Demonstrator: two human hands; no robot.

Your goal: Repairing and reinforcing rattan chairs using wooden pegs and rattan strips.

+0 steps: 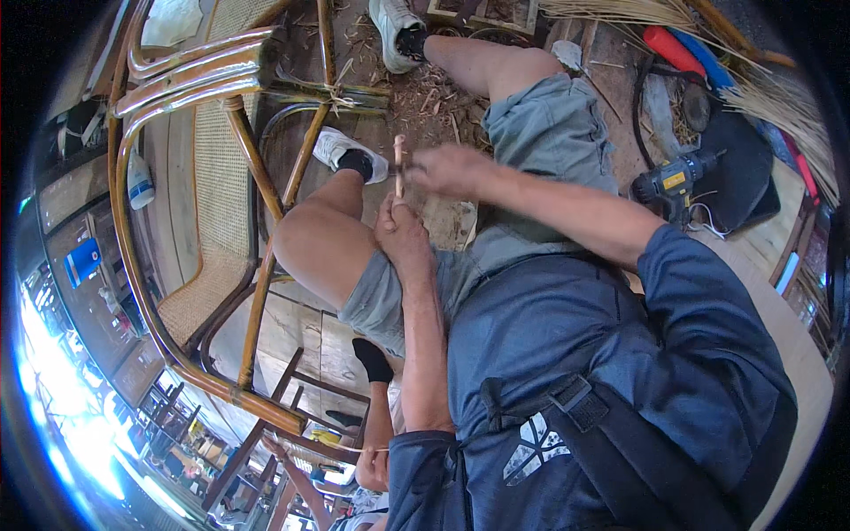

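My left hand (405, 232) is closed round the lower end of a short, pale wooden stick (399, 181) and holds it upright above my lap. The stick's top end looks slightly knobbed. My right hand (449, 172) is curled in a fist against the stick's side and is smeared by motion. Something thin and dark crosses the stick at its fingers, too blurred to name. To the left stands a glossy brown rattan chair (252, 159) with a woven cane panel (221, 190), tipped over on the floor.
Shavings (434, 97) litter the floor between my feet. At the right lie a yellow-and-black cordless drill (675, 180), a red-and-blue roll (677, 53) and bundles of pale cane strips (779, 115). A co-worker's hand (373, 467) holds a thin strip at the bottom, beside dark wooden frames (235, 465).
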